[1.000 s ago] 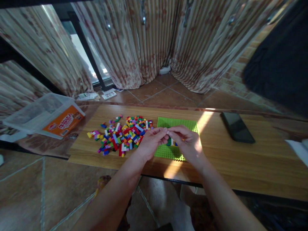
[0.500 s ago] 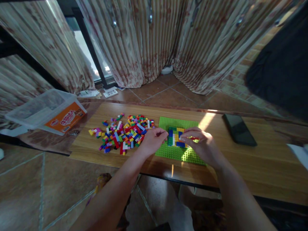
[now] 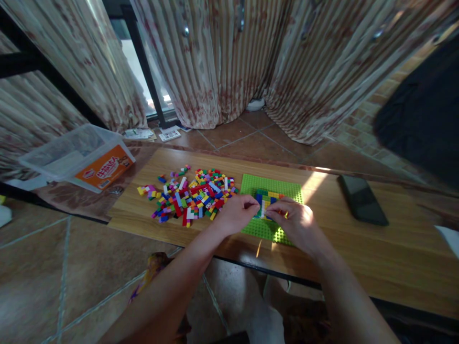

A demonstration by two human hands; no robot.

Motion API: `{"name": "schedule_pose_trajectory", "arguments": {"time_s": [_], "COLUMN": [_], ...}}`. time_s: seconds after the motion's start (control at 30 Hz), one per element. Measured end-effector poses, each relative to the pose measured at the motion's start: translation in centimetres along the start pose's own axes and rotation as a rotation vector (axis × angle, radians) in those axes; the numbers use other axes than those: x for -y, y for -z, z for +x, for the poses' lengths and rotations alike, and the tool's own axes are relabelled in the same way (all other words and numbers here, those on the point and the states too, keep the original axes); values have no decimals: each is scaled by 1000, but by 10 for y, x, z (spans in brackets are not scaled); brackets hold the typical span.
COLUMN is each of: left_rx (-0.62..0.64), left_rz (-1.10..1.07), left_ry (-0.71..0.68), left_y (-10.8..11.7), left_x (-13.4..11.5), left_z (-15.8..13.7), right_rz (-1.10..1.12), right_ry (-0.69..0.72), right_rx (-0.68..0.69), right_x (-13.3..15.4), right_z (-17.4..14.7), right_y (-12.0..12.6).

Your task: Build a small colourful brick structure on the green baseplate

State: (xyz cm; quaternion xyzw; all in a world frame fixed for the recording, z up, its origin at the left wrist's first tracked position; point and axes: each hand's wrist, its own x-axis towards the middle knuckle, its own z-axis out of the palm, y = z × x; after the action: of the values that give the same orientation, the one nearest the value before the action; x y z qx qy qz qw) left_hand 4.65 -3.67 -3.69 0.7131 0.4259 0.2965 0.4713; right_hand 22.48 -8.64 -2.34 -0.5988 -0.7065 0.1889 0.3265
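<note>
A green studded baseplate (image 3: pixel 247 184) lies on the wooden table, with a small build of coloured toy bricks (image 3: pixel 263 197) on its middle. At the left side of that build is my left hand (image 3: pixel 239 213), thumb and forefinger pinched together; whatever is between them is too small or hidden to make out. My right hand (image 3: pixel 294 220) reaches over the build from the right, its fingers closed at the bricks and covering part of them. Left of the plate spreads a loose pile of mixed toy bricks (image 3: pixel 193 197).
A clear plastic box (image 3: pixel 59 165) with an orange label stands at the table's left end. To the right lies a black phone (image 3: pixel 362 199), and past it a piece of white paper (image 3: pixel 448 239). Striped curtains hang behind the table (image 3: pixel 358 253).
The camera view has shifted slightly. My right hand has moved left and lower over the build, covering more of its right side. My left hand stays pinched beside it.
</note>
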Motion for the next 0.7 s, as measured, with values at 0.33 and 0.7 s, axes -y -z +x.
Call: {"name": "schedule_pose_trajectory", "arguments": {"time_s": [0.33,0.7], "left_rx": [44,65], "left_rz": [119,153], "left_ry": [13,41], "left_y": [2,2], "left_x": [-5,-9], "left_z": [-2,-3], "right_rz": [-27,-13], "right_ry": [-69,-247], "right_rx": [68,-12], "right_x": [-1,4], "right_z": [0,2], "right_y": [-2,-8]}}
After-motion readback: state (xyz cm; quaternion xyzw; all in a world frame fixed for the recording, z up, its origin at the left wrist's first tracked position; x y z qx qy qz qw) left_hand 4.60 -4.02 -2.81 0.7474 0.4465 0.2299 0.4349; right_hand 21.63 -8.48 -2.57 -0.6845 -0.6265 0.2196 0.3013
